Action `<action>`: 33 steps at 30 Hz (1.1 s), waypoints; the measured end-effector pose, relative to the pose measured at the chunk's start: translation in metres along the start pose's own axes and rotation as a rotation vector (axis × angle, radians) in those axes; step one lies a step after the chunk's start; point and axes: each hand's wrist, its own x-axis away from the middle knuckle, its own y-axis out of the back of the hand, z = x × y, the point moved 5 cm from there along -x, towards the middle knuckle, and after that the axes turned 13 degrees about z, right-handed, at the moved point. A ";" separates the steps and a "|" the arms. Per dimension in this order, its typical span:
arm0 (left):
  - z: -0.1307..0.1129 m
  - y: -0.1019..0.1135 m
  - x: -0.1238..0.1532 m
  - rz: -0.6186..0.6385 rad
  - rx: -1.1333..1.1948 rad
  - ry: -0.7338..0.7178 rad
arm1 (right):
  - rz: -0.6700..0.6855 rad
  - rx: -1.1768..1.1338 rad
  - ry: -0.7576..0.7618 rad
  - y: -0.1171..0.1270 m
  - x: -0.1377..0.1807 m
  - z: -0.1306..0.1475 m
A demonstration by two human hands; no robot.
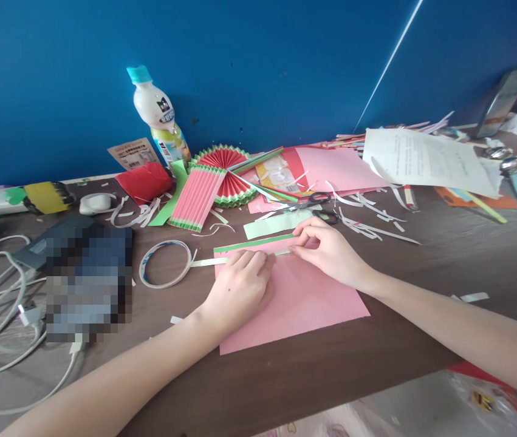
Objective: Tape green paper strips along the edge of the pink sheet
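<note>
Nearest, the left forearm [149, 370] crosses the table [249, 388] to the left hand [242, 282], its fingers curled together on the pink paper [308, 294], over a tape strip [210, 262]; whether they pinch it is hidden. The paper lies flat in the near middle, a green border [258, 243] along its far edge. From the tape roll [143, 267] on the left, the strip seems to pass beneath that hand towards the right hand [331, 249], whose thumb and forefinger meet its right end, grip unclear. Good laying probably means keeping it taut, parallel to the border, and smoothing from one end.
</note>
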 end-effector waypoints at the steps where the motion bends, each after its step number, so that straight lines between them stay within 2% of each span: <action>1: 0.000 0.000 0.000 -0.002 0.000 -0.003 | -0.001 0.000 0.002 0.000 0.000 0.000; 33: 0.000 -0.002 0.000 0.000 0.007 0.001 | 0.014 0.068 0.074 0.000 -0.001 -0.002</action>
